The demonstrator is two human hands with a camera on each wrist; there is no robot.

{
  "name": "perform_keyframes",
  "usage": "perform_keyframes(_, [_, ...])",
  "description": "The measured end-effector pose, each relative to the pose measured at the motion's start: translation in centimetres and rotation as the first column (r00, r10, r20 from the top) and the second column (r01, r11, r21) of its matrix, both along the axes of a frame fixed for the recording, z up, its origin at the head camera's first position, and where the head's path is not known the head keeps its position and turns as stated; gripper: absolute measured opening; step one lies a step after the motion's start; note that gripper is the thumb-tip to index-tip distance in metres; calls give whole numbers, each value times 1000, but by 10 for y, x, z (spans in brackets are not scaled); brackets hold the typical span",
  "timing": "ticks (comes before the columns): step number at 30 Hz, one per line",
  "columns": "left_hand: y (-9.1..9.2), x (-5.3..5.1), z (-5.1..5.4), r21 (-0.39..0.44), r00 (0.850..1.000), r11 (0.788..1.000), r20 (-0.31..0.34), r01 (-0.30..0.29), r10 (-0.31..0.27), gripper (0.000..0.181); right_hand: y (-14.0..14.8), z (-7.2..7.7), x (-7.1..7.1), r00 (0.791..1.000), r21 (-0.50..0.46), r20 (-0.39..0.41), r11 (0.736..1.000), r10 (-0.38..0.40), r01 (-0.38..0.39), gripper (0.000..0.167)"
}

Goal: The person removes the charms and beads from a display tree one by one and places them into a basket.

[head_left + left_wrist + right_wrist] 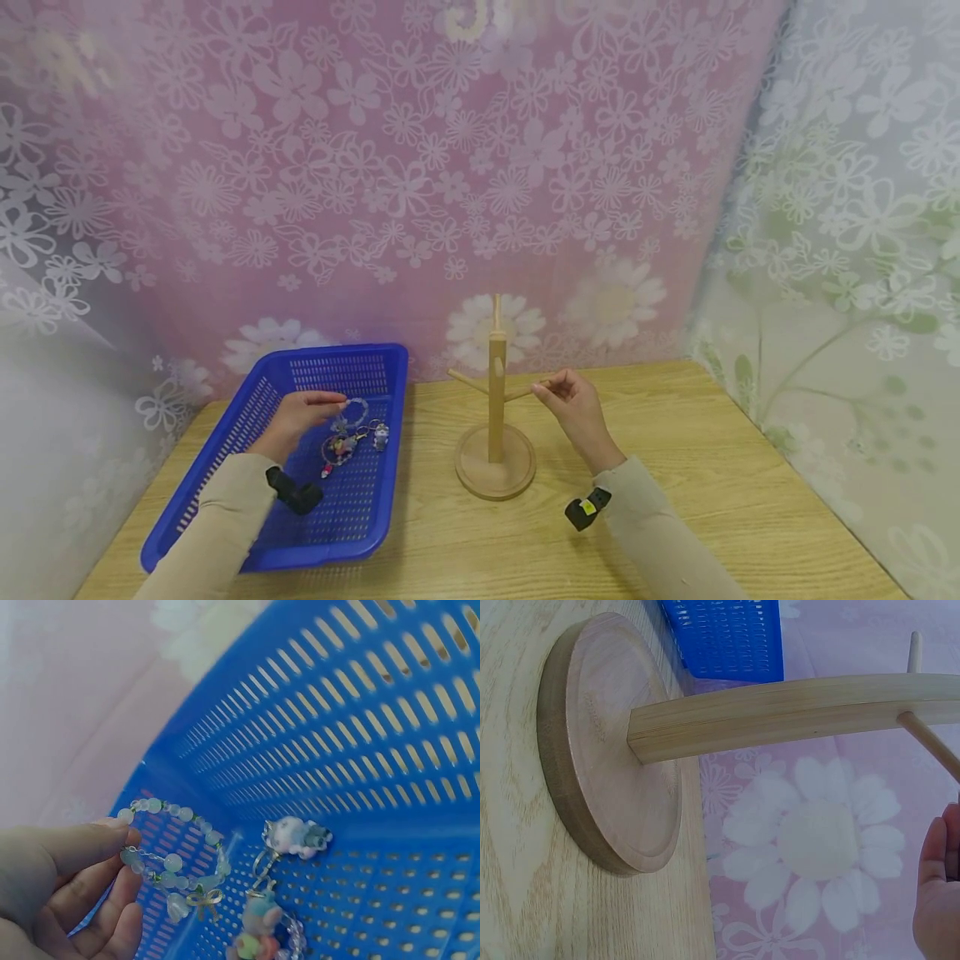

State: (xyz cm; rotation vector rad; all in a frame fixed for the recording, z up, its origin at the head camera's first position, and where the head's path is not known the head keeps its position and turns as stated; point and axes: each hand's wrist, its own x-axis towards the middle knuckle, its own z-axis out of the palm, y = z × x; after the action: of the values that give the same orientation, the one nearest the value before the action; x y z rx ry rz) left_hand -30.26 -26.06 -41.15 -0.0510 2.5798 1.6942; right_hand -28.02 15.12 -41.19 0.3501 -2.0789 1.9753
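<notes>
My left hand (296, 421) is over the blue basket (397, 467) and pinches a pale beaded bracelet (184, 812) between thumb and fingers. From the bracelet hang a small bow charm (204, 898) and a short chain with a bead. Beneath it in the basket lie a small figure charm (298, 837), a plush-like keychain (260, 926) and a clear beaded strand (296, 937). My right hand (576, 412) pinches the end of a thin peg (519, 394) on the wooden stand (496, 408). In the right wrist view only part of that hand shows, at the edge.
The stand's round base (480, 479) rests on the wooden table (675, 467), to the right of the basket. Another peg (467, 381) sticks out to the stand's left. A pink flowered curtain (420, 208) hangs right behind the table, and a pale one (840, 275) at the right.
</notes>
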Motion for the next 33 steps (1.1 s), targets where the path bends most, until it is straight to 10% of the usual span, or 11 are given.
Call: perform_keyframes(33, [-3,-3,-13,-82,998,995,45,50,-46,33,1,-3,0,1000,23,-27,1000,-11,12,22])
